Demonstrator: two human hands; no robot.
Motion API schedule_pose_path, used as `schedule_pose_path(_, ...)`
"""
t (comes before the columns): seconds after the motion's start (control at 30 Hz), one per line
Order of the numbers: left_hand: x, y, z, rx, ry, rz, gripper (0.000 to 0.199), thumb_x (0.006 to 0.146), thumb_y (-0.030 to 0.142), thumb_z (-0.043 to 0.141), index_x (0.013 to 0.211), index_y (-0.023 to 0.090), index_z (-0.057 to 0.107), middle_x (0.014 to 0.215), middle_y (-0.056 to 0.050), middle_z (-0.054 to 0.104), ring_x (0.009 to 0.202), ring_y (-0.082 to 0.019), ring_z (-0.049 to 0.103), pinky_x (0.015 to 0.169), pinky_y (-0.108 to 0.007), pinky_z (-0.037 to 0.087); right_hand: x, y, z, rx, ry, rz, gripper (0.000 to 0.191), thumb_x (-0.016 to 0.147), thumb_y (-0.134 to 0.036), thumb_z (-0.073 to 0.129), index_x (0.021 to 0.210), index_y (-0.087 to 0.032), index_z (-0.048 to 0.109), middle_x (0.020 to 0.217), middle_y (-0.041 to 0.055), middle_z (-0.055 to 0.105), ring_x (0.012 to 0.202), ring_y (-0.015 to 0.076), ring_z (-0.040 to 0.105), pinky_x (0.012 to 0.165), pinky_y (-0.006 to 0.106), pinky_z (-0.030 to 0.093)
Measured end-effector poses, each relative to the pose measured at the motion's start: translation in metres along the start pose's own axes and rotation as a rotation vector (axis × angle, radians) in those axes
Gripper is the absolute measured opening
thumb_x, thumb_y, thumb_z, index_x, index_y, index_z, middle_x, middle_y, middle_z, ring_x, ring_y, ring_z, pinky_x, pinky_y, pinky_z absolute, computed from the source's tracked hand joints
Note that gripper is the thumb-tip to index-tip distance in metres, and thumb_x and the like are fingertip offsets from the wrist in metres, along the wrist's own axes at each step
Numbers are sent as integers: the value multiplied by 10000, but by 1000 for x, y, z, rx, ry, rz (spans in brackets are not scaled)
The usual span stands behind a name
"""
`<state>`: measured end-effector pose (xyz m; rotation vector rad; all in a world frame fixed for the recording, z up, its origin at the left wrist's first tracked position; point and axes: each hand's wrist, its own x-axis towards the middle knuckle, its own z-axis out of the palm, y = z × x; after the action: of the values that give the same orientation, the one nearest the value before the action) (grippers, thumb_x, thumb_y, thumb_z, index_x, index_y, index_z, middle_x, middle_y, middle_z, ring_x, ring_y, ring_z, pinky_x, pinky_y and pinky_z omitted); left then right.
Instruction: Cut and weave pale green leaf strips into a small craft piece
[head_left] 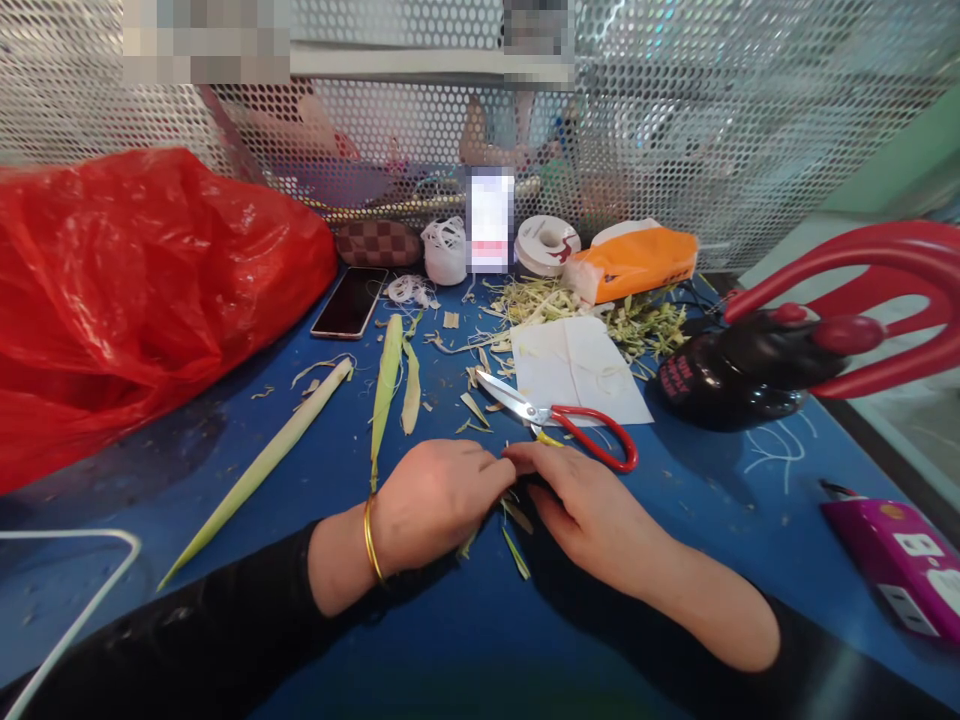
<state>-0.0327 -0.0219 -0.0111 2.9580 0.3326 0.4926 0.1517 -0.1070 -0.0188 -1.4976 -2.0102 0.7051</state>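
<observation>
Blue tbl [315, 475] w/ red bag [157, 290], phone [350, 303], green leaf [387, 385] & wht paper [581, 362].

From the left hand [442, 490] and right hand [592, 510], the blue table [450, 645] gives passage toward 6 o'clock; scissors [534, 411] (red-handled) obstruct 1 o'clock, a black container [727, 392] 2, a red bag [150, 300] 10.

left arm [202, 620]: angled in from lower left | left grip [439, 495]: back up, fingers [486, 482] curled | right arm [712, 600]: angled in from lower right | right grip [592, 510]: arched, fingertips [523, 456] close against left's
</observation>
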Motion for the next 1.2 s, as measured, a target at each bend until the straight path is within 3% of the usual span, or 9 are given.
schedule_pose_path(0.2,1,-5,2,187,6,146,220,937,114,403,822,126,590,695,-43,629,633,-170,597,579,-293,506,0,0,2,-15,-5,-18,394,836,-14,435,1165,-197,550,1038,81,687,981,227,636,859,407,508)
schedule_pose_path(0.47,1,-8,4,240,113,211,223,947,120,404,898,107,621,776,-66,678,697,-168,630,611,-287,518,3,3,5,68,109,-2,294,912,-112,472,1153,-222,599,1046,83,676,966,220,644,847,400,534)
schedule_pose_path(0.77,0,-6,11,268,158,233,200,937,134,423,864,140,610,763,-37,661,623,-142,592,552,-269,475,6,8,7,143,150,-33,226,891,-69,516,979,-208,670,1068,81,618,1014,202,608,895,385,513)
schedule_pose_path(0.97,0,-7,14,232,189,209,204,936,132,418,857,159,604,750,-21,654,613,-130,579,545,-257,449,6,8,5,190,180,-5,189,868,-42,511,831,-202,604,994,60,621,960,190,608,854,355,499)
schedule_pose_path(1.2,1,-9,15,243,265,214,221,937,131,412,839,155,608,727,-18,653,572,-132,560,516,-258,454,7,6,5,255,230,52,146,878,-82,515,813,-214,513,896,34,604,892,189,594,803,344,484)
